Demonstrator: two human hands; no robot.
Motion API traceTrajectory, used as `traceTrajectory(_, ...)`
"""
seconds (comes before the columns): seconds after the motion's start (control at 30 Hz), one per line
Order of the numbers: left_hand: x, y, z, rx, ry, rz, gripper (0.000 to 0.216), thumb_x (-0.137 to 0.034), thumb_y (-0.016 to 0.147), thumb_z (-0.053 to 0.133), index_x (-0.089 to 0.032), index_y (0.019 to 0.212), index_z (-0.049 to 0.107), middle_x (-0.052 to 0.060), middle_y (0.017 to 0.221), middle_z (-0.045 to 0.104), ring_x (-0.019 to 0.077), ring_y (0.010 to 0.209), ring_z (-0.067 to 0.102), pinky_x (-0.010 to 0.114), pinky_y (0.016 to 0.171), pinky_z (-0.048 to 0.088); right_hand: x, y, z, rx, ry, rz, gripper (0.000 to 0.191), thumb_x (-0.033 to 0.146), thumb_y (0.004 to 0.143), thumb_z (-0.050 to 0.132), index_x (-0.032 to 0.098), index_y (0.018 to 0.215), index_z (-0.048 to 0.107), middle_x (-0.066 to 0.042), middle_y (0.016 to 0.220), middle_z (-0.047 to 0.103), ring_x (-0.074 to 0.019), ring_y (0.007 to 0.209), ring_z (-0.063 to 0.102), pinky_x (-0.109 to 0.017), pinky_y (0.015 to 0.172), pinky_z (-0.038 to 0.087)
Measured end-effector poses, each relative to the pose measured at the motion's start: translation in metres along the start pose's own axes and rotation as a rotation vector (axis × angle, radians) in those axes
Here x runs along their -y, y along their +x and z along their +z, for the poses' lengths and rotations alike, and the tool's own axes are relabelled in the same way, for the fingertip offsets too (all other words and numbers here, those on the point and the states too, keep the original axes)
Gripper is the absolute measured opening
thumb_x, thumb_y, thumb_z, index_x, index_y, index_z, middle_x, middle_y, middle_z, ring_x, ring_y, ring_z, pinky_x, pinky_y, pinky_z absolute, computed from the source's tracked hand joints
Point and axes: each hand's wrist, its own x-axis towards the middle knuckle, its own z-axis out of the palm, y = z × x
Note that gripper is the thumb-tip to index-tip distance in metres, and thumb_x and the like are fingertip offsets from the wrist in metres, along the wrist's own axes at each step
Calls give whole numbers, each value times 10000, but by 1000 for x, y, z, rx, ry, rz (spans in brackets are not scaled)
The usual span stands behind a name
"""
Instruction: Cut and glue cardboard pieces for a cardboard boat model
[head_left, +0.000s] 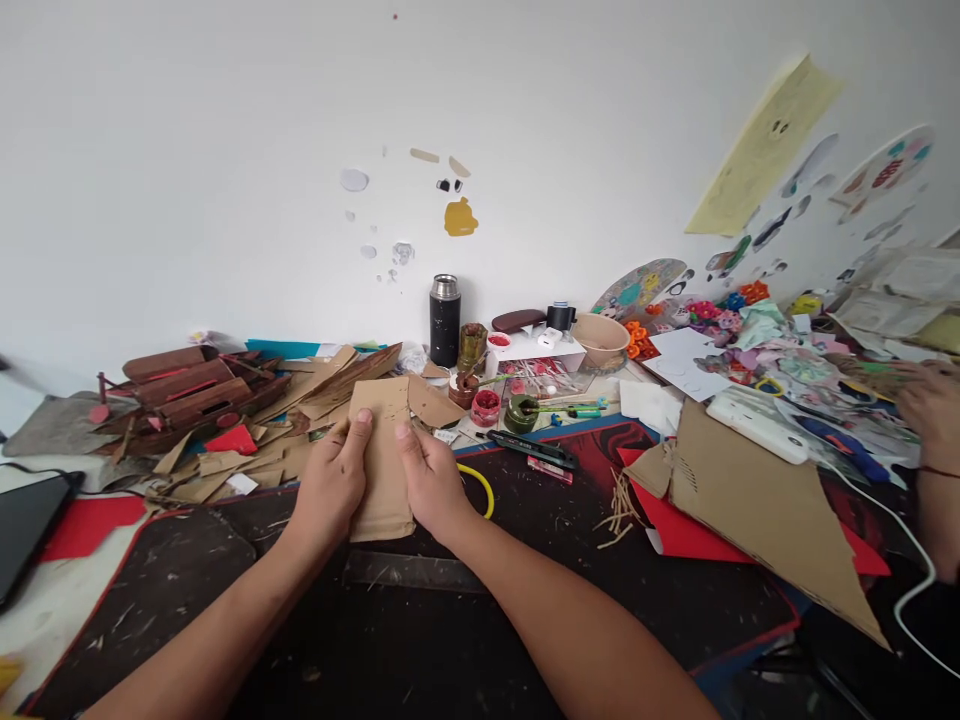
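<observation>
Between my two hands a piece of brown cardboard (pixel 385 440) is held upright above the dark mat. My left hand (pixel 339 473) grips its left edge, thumb on the near face and the other fingers hidden behind. On the right edge my right hand (pixel 435 478) closes in the same way, thumb pressed near the top. A fold or seam runs down the cardboard's right side. Just beyond my right hand shows a yellow ring-shaped handle (pixel 486 490), partly covered by the hand. Below the cardboard lies a flat ruler-like strip (pixel 412 572).
Cardboard scraps (pixel 225 468) and a brown model boat (pixel 187 392) lie at left. Behind stand a black flask (pixel 445 325) and open paint jars (pixel 485 408). To the right are a large cardboard sheet (pixel 757 500), a white power strip (pixel 757 424) and another person's hand (pixel 930 400).
</observation>
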Motion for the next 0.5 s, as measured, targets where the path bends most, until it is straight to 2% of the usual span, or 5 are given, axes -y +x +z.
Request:
traceTrajectory(0.13,4,5,-5,-56,262,183,622,-802,930,478,-226,989,706,112,965,809,326,938,741,420,908,570,-5,5,-3,66,7,-25,555,721,1019,541,225,931,773,-57,862,740,-278,926,666,-383,884,528)
traceTrajectory(0.23,6,0,1,-50,273,238,545,-741,964,457,-241,930,671,95,912,784,302,879,713,409,884,562,-7,6,-4,33,28,-23,561,719,1024,522,212,897,726,-58,895,737,-257,910,658,-364,879,517)
traceTrajectory(0.33,4,-10,10,-6,188,209,550,-736,975,460,-234,912,676,89,909,781,287,873,690,406,917,561,-7,5,-5,-46,-16,-5,587,728,1022,509,208,795,659,-41,812,690,-224,800,604,-346,805,507)
traceTrajectory(0.5,1,-17,15,4,45,107,643,-794,944,509,-200,1017,741,100,987,813,312,953,711,433,990,555,-5,3,-4,-39,-69,-9,565,689,1037,520,202,802,686,-30,748,668,-221,793,575,-331,765,508)
